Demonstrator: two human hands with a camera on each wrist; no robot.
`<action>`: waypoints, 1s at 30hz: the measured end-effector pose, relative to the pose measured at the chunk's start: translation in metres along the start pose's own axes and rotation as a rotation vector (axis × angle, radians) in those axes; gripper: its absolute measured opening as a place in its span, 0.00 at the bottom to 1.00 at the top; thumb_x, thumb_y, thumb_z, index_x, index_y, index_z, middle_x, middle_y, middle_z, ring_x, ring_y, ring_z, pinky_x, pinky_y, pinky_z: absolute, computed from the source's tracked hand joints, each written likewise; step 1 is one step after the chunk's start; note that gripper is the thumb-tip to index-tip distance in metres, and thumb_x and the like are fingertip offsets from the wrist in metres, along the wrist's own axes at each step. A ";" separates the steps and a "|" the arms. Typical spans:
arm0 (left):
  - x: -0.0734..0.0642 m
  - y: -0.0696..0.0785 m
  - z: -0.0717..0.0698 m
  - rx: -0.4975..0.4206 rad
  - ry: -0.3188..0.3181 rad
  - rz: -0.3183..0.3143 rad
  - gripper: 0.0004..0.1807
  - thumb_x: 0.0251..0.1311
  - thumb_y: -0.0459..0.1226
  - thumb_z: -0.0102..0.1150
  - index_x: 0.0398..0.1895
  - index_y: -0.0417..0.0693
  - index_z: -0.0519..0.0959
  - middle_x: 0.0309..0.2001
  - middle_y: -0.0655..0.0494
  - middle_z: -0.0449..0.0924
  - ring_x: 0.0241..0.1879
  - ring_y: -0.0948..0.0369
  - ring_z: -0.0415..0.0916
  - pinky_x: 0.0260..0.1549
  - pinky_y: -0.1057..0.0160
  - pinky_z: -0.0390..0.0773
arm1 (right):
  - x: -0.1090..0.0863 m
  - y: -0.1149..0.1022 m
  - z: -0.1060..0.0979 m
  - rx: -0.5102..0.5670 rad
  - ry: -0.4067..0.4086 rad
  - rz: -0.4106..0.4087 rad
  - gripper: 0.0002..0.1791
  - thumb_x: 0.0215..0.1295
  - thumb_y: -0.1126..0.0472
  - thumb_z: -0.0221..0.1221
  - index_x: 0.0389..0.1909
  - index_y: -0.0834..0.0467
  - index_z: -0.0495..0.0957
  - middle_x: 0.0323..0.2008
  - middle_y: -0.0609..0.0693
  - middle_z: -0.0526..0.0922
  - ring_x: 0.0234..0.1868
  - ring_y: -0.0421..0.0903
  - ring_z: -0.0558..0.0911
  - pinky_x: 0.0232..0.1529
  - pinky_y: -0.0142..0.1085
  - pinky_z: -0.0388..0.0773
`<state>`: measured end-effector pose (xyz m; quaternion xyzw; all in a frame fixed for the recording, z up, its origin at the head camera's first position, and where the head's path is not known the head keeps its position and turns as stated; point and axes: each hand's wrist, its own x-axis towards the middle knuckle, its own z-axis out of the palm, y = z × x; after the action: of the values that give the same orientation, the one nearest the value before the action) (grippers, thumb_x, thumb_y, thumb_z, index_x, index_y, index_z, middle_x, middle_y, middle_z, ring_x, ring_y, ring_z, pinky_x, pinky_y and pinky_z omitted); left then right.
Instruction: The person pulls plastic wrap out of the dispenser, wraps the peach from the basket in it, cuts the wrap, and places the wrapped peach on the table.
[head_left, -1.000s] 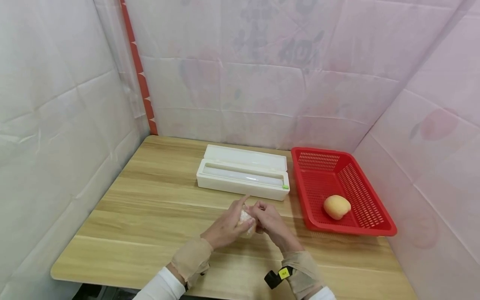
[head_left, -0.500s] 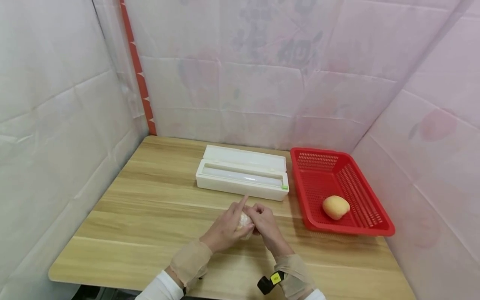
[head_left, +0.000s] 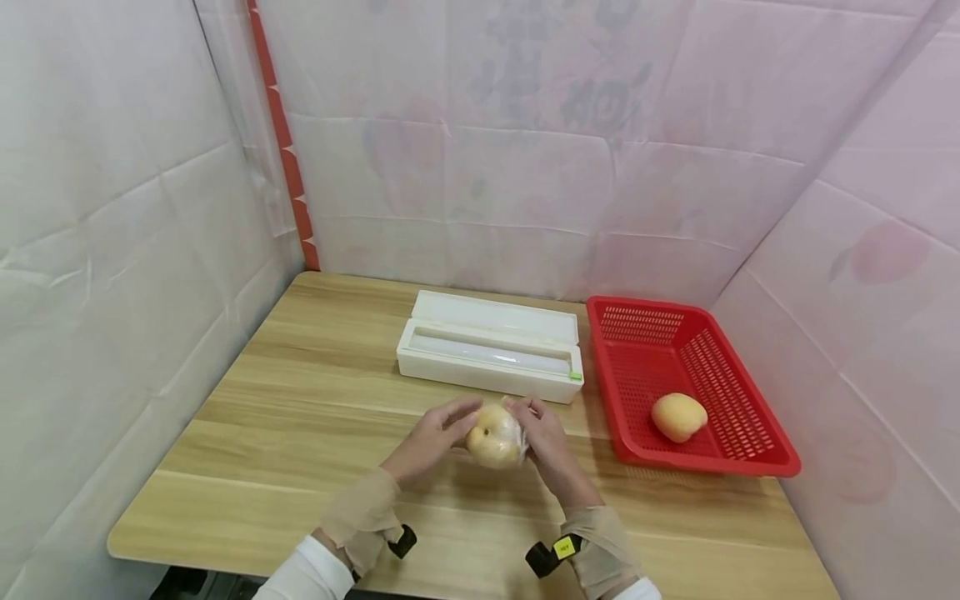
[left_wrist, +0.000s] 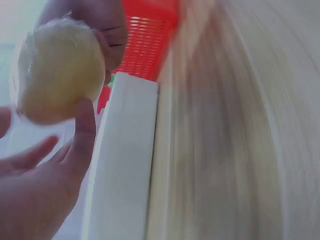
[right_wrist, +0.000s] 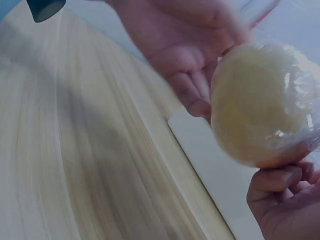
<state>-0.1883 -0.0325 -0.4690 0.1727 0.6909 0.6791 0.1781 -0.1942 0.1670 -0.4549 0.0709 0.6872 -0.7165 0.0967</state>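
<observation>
A round yellow fruit (head_left: 493,437) wrapped in clear cling film is held up between both hands, its small brown dimple turned to the left. My right hand (head_left: 547,446) grips it from the right, where the film bunches; in the right wrist view, curled fingers (right_wrist: 280,182) show under the fruit. From the left, my left hand (head_left: 431,437) touches it with relaxed, spread digits. In the left wrist view one digit of that hand (left_wrist: 42,192) rests against the wrapped fruit (left_wrist: 62,70), while others stand apart from it.
Behind the hands lies a white cling film box (head_left: 487,379), lid raised, a roll inside. On the right, a red plastic basket (head_left: 611,400) holds another yellow fruit (head_left: 678,417). White sheeting (head_left: 517,183) hangs around the wooden table (head_left: 300,433).
The fruit, mostly covered by both hands before, has been raised and turned into view. My left hand has loosened and shifted left; my right hand still holds the fruit.
</observation>
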 end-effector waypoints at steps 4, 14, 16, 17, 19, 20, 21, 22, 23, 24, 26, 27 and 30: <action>-0.001 -0.008 -0.004 -0.175 -0.092 -0.084 0.33 0.76 0.48 0.45 0.72 0.30 0.59 0.68 0.35 0.67 0.60 0.51 0.76 0.61 0.56 0.77 | -0.001 0.001 0.001 0.059 -0.028 -0.014 0.12 0.68 0.52 0.58 0.34 0.56 0.71 0.29 0.45 0.77 0.29 0.38 0.77 0.27 0.30 0.76; -0.005 -0.020 -0.008 -0.394 -0.223 -0.172 0.33 0.76 0.47 0.43 0.69 0.25 0.60 0.59 0.42 0.75 0.55 0.56 0.78 0.61 0.52 0.76 | 0.002 0.007 0.005 0.040 -0.094 -0.018 0.16 0.71 0.50 0.55 0.39 0.60 0.73 0.33 0.48 0.78 0.33 0.40 0.78 0.34 0.32 0.78; -0.007 -0.021 -0.010 -0.388 -0.201 -0.172 0.33 0.75 0.46 0.45 0.69 0.25 0.59 0.60 0.40 0.74 0.56 0.55 0.78 0.62 0.52 0.76 | 0.003 0.009 0.006 0.014 -0.084 -0.019 0.18 0.72 0.48 0.54 0.40 0.62 0.72 0.34 0.48 0.76 0.34 0.41 0.77 0.34 0.31 0.77; -0.008 -0.023 -0.012 -0.382 -0.186 -0.174 0.33 0.75 0.45 0.45 0.69 0.25 0.59 0.61 0.38 0.73 0.57 0.54 0.78 0.62 0.52 0.75 | 0.004 0.010 0.007 0.004 -0.077 -0.021 0.20 0.73 0.47 0.53 0.42 0.62 0.71 0.35 0.49 0.75 0.35 0.41 0.76 0.34 0.31 0.77; -0.010 -0.027 -0.017 -0.371 -0.154 -0.179 0.33 0.75 0.44 0.46 0.70 0.25 0.57 0.63 0.36 0.71 0.58 0.54 0.77 0.63 0.53 0.75 | 0.004 0.011 0.007 -0.018 -0.057 -0.026 0.22 0.75 0.46 0.50 0.46 0.64 0.70 0.38 0.51 0.74 0.36 0.41 0.75 0.36 0.31 0.77; -0.011 -0.029 -0.019 -0.369 -0.133 -0.188 0.34 0.74 0.44 0.47 0.70 0.25 0.57 0.63 0.34 0.70 0.58 0.54 0.77 0.62 0.54 0.75 | 0.004 0.012 0.007 -0.026 -0.044 -0.026 0.23 0.76 0.46 0.48 0.48 0.65 0.69 0.40 0.53 0.73 0.37 0.42 0.75 0.37 0.32 0.78; -0.012 -0.031 -0.023 -0.365 -0.116 -0.197 0.34 0.74 0.44 0.48 0.70 0.25 0.57 0.64 0.34 0.69 0.58 0.54 0.77 0.62 0.55 0.76 | 0.005 0.014 0.007 -0.029 -0.034 -0.023 0.24 0.77 0.46 0.46 0.50 0.66 0.67 0.42 0.56 0.73 0.38 0.43 0.76 0.38 0.34 0.79; -0.013 -0.034 -0.027 -0.363 -0.093 -0.205 0.35 0.74 0.45 0.49 0.70 0.25 0.57 0.64 0.33 0.68 0.58 0.54 0.77 0.61 0.55 0.76 | 0.005 0.015 0.007 -0.034 -0.026 -0.023 0.26 0.77 0.46 0.45 0.52 0.68 0.66 0.44 0.58 0.73 0.39 0.44 0.77 0.41 0.36 0.80; -0.014 -0.036 -0.032 -0.362 -0.073 -0.212 0.35 0.73 0.45 0.50 0.70 0.25 0.56 0.65 0.33 0.67 0.58 0.54 0.77 0.61 0.55 0.76 | 0.005 0.016 0.007 -0.043 -0.019 -0.023 0.27 0.78 0.46 0.43 0.53 0.68 0.65 0.46 0.60 0.73 0.40 0.46 0.78 0.44 0.39 0.81; -0.015 -0.038 -0.037 -0.362 -0.049 -0.217 0.36 0.73 0.45 0.50 0.70 0.25 0.56 0.66 0.32 0.66 0.58 0.54 0.77 0.61 0.55 0.76 | 0.006 0.017 0.006 -0.045 -0.015 -0.023 0.28 0.78 0.45 0.43 0.55 0.69 0.64 0.47 0.62 0.73 0.41 0.48 0.80 0.46 0.42 0.82; -0.016 -0.041 -0.048 -0.384 -0.003 -0.223 0.37 0.72 0.46 0.51 0.71 0.25 0.55 0.66 0.31 0.65 0.58 0.54 0.76 0.62 0.54 0.76 | 0.006 0.019 0.005 -0.044 -0.011 -0.026 0.28 0.78 0.46 0.42 0.55 0.70 0.64 0.48 0.63 0.74 0.42 0.51 0.82 0.49 0.46 0.82; -0.017 -0.042 -0.055 -0.404 0.021 -0.224 0.37 0.73 0.46 0.50 0.71 0.26 0.54 0.66 0.32 0.64 0.57 0.54 0.76 0.61 0.54 0.76 | 0.005 0.021 0.004 -0.043 -0.017 -0.032 0.27 0.79 0.46 0.41 0.54 0.70 0.64 0.48 0.63 0.74 0.43 0.53 0.82 0.50 0.48 0.82; -0.020 -0.044 -0.074 -0.486 0.082 -0.217 0.37 0.74 0.48 0.46 0.74 0.32 0.51 0.63 0.35 0.66 0.54 0.54 0.77 0.59 0.53 0.78 | 0.004 0.027 0.001 -0.047 -0.042 -0.032 0.25 0.79 0.48 0.40 0.52 0.69 0.66 0.45 0.62 0.75 0.42 0.54 0.83 0.47 0.47 0.83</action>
<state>-0.2063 -0.1076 -0.5117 0.0222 0.5286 0.8085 0.2579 -0.1921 0.1645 -0.4816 0.0426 0.7026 -0.7030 0.1011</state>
